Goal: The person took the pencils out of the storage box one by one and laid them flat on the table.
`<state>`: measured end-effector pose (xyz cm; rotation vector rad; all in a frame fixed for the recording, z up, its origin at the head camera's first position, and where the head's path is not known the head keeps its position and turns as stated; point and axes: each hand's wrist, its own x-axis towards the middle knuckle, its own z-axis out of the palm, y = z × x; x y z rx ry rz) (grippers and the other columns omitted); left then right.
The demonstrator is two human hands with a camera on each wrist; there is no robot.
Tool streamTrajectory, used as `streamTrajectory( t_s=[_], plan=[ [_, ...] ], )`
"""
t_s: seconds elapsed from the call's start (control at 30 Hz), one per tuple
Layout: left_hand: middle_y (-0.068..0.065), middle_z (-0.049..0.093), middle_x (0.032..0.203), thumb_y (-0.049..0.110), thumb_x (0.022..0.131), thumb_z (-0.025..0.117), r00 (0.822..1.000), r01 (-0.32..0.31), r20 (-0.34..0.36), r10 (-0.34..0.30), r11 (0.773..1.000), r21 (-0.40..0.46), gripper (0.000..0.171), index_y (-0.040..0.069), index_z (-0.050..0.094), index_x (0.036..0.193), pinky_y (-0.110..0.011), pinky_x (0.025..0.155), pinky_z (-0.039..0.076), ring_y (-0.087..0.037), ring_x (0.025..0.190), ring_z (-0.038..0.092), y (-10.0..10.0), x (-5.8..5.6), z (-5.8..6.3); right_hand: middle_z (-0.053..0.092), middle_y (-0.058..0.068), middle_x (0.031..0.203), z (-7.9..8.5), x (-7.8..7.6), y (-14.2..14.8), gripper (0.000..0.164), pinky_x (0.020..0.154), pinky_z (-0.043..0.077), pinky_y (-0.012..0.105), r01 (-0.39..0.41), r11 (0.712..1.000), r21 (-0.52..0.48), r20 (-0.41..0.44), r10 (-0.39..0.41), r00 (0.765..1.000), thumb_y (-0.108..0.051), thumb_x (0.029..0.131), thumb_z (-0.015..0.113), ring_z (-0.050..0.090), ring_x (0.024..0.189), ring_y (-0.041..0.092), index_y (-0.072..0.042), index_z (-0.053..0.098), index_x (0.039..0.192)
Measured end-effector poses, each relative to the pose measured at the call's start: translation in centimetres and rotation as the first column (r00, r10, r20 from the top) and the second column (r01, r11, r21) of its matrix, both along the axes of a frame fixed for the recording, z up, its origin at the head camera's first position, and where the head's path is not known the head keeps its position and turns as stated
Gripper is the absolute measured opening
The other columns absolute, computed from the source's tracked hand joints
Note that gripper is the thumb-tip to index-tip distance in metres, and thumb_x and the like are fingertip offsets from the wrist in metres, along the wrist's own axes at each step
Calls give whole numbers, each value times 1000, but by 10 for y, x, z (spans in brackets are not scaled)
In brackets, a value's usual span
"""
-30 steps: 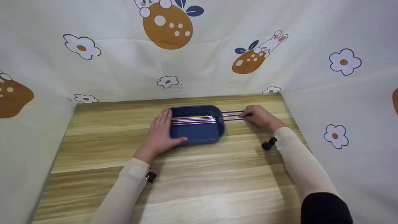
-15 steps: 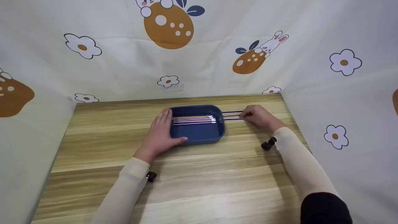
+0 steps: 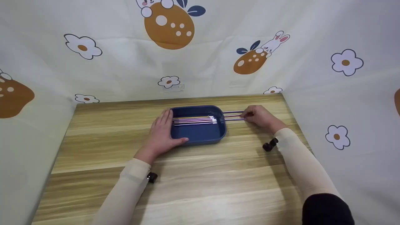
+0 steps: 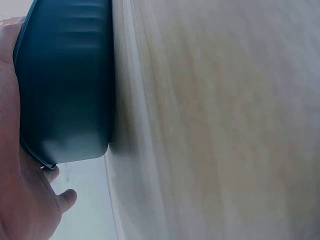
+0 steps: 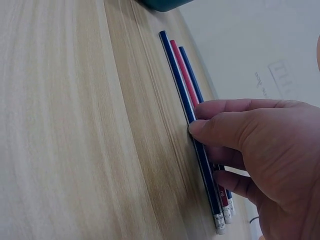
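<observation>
A dark blue plastic box (image 3: 203,135) lies lengthwise near the table's back. Inside it several pencils (image 3: 192,121) with pale ends to the right lie side by side. My left hand (image 3: 160,134) rests on the box's left end, its fingers straight along the rim and its thumb over the front edge. Right of the box, a near blue pencil (image 5: 175,72), a red pencil (image 5: 184,72) and a far blue pencil (image 5: 191,72) lie parallel on the table. My right hand (image 5: 255,142) pinches the near blue one with thumb and index finger; the other fingers reach over the rest.
The wood-grain table (image 3: 203,178) has patterned fabric (image 3: 206,56) standing along its back and both sides. The right hand works close to the right-hand fabric. A small black camera (image 3: 152,177) sits on the left wrist and a similar black camera (image 3: 270,144) on the right.
</observation>
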<state>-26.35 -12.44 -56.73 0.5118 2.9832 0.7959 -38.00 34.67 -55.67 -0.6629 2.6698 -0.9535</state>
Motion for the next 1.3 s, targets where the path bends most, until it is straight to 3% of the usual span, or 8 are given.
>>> streamTrajectory(
  t_s=[0.2,0.43,0.57,0.9,1.1,1.3],
  plan=[
    [-22,10,184,94,83,66,1000,-2,-1,2,1000,-2,144,-1,9,176,-59,136,9,-35,171,3,0,0,-1,79,13,112,5,3,-8,21,88,54,31,32,999,-32,-8,-33,999,7,99,74,69,102,24,-2,84,115],
    [-21,10,184,92,83,68,1000,-9,1,9,1000,-4,144,0,9,176,-58,136,8,-35,171,3,1,0,-2,77,13,104,23,9,-35,18,83,53,35,30,997,-75,-69,-36,997,-3,104,74,66,95,23,3,80,121],
    [-21,10,184,87,84,72,1000,-11,-5,11,1000,-2,142,0,10,176,-58,136,9,-36,171,4,1,0,-2,75,7,101,34,15,-54,21,80,52,35,16,996,-91,-79,-23,997,-11,107,73,65,92,21,-2,78,126],
    [-23,11,183,91,83,69,1000,0,-18,1,1000,9,143,-2,11,176,-60,136,10,-39,170,8,0,-1,-3,70,7,106,44,26,-104,21,77,53,32,-139,978,-154,-170,112,979,-14,107,75,65,93,20,-1,78,123],
    [-22,11,184,94,83,66,1000,-3,-12,3,1000,8,145,-2,10,176,-58,136,9,-35,171,6,0,-1,-3,68,8,110,46,31,-141,22,86,56,39,-233,968,-89,-171,216,961,-12,107,74,66,99,23,0,77,126],
    [-24,13,183,94,82,67,1000,-2,-18,2,1000,2,145,-3,12,175,-58,136,10,-36,171,8,1,-2,-2,69,11,119,42,33,-169,26,98,56,45,-321,947,12,-206,317,926,-13,106,74,65,110,28,-3,77,131]
  ],
)
